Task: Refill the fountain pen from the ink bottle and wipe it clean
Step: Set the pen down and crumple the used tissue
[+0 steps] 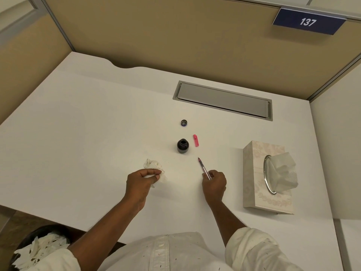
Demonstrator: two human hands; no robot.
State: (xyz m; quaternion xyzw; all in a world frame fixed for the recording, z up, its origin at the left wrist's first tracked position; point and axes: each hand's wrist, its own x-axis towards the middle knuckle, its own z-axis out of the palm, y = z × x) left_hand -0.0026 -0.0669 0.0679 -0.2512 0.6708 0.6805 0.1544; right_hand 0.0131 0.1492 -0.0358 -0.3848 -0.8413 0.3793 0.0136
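- left hand [141, 179] fingers clamped on a crumpled tissue [154, 169], near-left of the ink bottle [182, 146].
- ink bottle open, its lid [184, 123] just behind, pink pen cap [196, 140] just right.
- right hand [214, 182] fingers pinched on the fountain pen [203, 168], nib toward the bottle, near-right.
- looks like the wipe step; next: bring nib and tissue together.
- tissue box [259, 178] well right of the bottle.

Ink bottle [182, 146] mid-desk [97, 114], its cap [184, 123] behind, tissue box [261, 173] right

White desk [97, 114]; tan partition [156, 36]; dark ink bottle [182, 146]; pink pen cap [196, 140]; beige tissue box [254, 173] w/ floral pattern; navy sign [308, 21].
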